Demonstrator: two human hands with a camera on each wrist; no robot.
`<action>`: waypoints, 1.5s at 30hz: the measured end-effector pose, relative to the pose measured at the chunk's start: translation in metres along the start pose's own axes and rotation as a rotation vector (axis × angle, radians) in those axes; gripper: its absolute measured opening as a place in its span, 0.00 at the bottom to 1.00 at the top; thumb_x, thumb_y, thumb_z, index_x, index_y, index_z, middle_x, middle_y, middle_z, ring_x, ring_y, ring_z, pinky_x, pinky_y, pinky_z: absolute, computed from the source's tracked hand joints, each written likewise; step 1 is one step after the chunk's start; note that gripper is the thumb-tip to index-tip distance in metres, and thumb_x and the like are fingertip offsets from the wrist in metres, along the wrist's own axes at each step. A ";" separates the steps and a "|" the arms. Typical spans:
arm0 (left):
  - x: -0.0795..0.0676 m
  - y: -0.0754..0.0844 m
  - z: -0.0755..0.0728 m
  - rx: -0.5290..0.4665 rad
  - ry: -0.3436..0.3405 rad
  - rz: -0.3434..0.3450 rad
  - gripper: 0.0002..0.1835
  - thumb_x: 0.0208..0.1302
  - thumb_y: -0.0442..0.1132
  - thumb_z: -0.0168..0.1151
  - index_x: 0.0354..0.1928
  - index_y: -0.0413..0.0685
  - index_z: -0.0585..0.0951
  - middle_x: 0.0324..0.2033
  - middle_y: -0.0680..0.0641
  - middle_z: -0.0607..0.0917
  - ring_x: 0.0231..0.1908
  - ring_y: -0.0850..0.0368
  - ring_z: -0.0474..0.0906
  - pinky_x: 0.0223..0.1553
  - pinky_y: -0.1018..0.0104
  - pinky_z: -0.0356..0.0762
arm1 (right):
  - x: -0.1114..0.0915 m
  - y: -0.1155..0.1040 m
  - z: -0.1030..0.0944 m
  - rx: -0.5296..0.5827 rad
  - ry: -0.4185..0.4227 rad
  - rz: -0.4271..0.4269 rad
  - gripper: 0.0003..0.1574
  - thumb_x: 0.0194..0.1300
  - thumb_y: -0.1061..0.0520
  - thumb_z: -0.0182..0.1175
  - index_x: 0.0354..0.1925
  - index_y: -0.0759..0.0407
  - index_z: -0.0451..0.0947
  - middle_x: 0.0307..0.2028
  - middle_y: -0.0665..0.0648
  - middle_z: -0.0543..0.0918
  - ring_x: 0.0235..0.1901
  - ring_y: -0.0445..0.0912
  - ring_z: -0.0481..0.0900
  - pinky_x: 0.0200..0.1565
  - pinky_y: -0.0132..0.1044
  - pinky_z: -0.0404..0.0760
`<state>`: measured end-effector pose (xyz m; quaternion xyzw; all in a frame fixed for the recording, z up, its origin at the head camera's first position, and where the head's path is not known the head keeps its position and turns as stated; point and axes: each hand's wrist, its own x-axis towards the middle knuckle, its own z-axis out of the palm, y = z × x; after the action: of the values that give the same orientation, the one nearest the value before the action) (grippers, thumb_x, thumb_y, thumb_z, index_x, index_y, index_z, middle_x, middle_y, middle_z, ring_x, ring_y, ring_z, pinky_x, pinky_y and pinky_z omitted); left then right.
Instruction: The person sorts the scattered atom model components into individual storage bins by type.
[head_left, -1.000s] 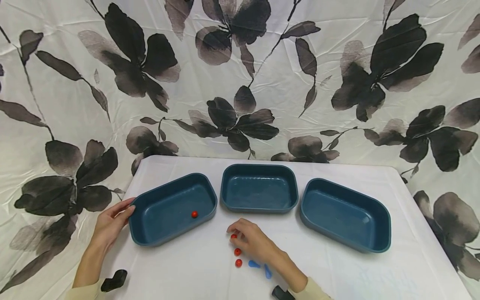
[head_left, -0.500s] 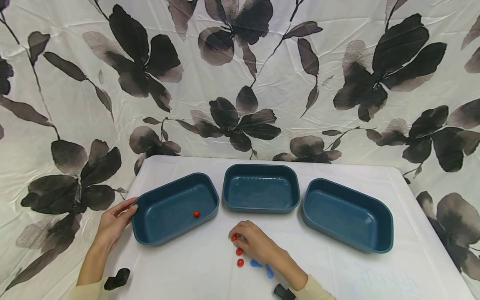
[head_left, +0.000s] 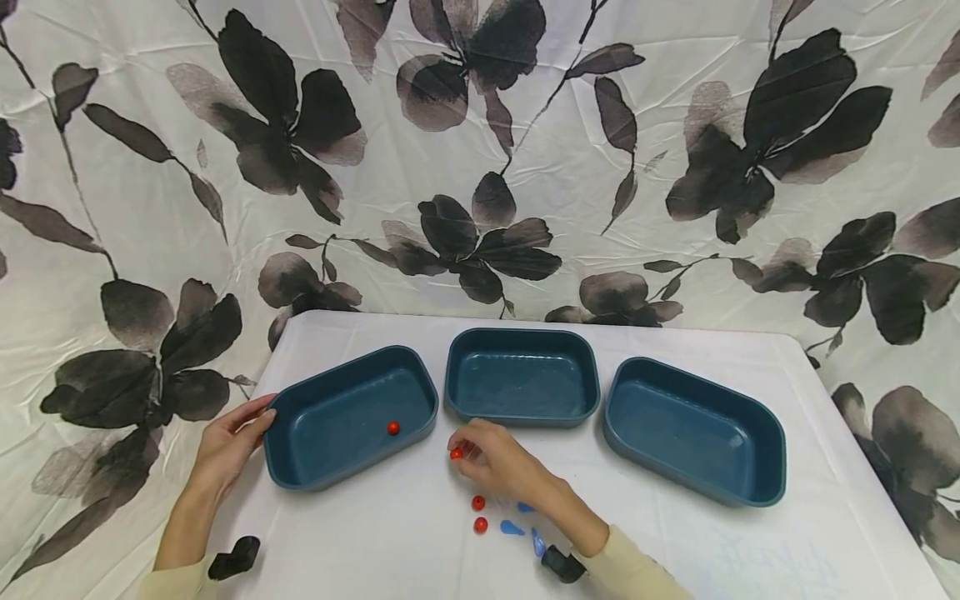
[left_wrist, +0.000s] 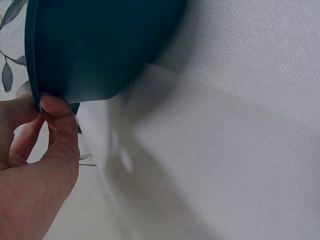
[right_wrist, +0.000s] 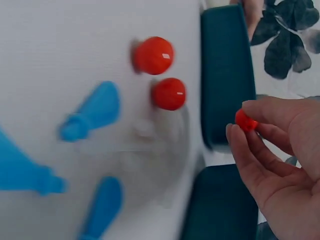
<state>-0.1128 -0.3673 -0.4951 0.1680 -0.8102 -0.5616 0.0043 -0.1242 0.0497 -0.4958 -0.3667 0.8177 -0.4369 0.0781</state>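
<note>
**R hand (head_left: 495, 460) + pinched bead (head_left: 456, 454) moved fwd vs 0.5 s ago; L hand (head_left: 231, 442) same spot**

My R hand's gone fwd & a bit left, away from the near bead pair: one bead (head_left: 478, 503), other bead (head_left: 481, 525), both on the table (head_left: 375, 546). W/ the arm shifted, a third blue piece now shows by my R wrist.

R hand: narrow, thumb + fingertips pinching one red bead, now in front of the gap btwn L tray (head_left: 330, 429) & mid tray (head_left: 517, 387). Knuckles overlap mid tray's near rim in head view; can't tell if touching.

L hand: narrow too, thumb & fingers gripping L tray's outer end at the rim. Inside that tray, 1 red bead (head_left: 393, 427) near the front wall.

R tray (head_left: 690, 433), same dark teal, sits angled, well apart from my L hand.

Blue teardrop pcs, R of the bead pair: first blue piece (head_left: 512, 527), second blue piece (head_left: 538, 542), third blue piece (head_left: 524, 507), partly hidden by my arm. Floral cloth (head_left: 465, 258) behind table.
</note>
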 end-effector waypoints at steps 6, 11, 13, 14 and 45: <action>0.000 -0.002 0.000 0.029 0.011 -0.024 0.33 0.76 0.49 0.60 0.73 0.35 0.68 0.50 0.62 0.76 0.41 0.81 0.76 0.42 0.83 0.79 | 0.015 -0.007 -0.005 0.025 0.017 -0.013 0.12 0.65 0.68 0.66 0.47 0.65 0.82 0.41 0.56 0.82 0.41 0.45 0.81 0.47 0.32 0.83; 0.001 -0.002 0.000 0.029 0.002 -0.021 0.34 0.76 0.49 0.60 0.73 0.35 0.68 0.52 0.58 0.76 0.42 0.81 0.76 0.42 0.83 0.79 | 0.028 -0.012 -0.007 0.035 0.057 -0.083 0.11 0.63 0.71 0.65 0.45 0.67 0.82 0.40 0.58 0.81 0.39 0.48 0.81 0.45 0.35 0.85; 0.001 -0.002 0.000 0.023 -0.003 -0.011 0.34 0.76 0.49 0.60 0.74 0.34 0.67 0.52 0.59 0.76 0.42 0.81 0.76 0.43 0.83 0.79 | 0.034 -0.013 -0.008 0.037 0.073 -0.102 0.10 0.63 0.70 0.65 0.45 0.67 0.82 0.40 0.58 0.81 0.39 0.49 0.81 0.45 0.36 0.85; 0.001 -0.002 0.000 0.019 -0.005 -0.008 0.33 0.76 0.48 0.60 0.74 0.34 0.67 0.51 0.60 0.75 0.42 0.80 0.76 0.43 0.83 0.79 | 0.037 -0.014 -0.009 0.040 0.074 -0.101 0.10 0.64 0.70 0.66 0.45 0.67 0.82 0.40 0.58 0.81 0.39 0.49 0.81 0.46 0.36 0.85; 0.001 0.004 0.001 0.043 0.004 -0.038 0.31 0.78 0.47 0.58 0.74 0.36 0.67 0.57 0.46 0.75 0.42 0.79 0.77 0.43 0.82 0.79 | 0.107 -0.014 0.010 -0.088 -0.059 -0.020 0.09 0.69 0.66 0.64 0.47 0.68 0.81 0.40 0.59 0.80 0.40 0.46 0.80 0.43 0.25 0.78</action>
<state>-0.1145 -0.3656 -0.4922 0.1846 -0.8187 -0.5437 -0.0086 -0.1899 -0.0331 -0.4705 -0.3906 0.8297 -0.3903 0.0818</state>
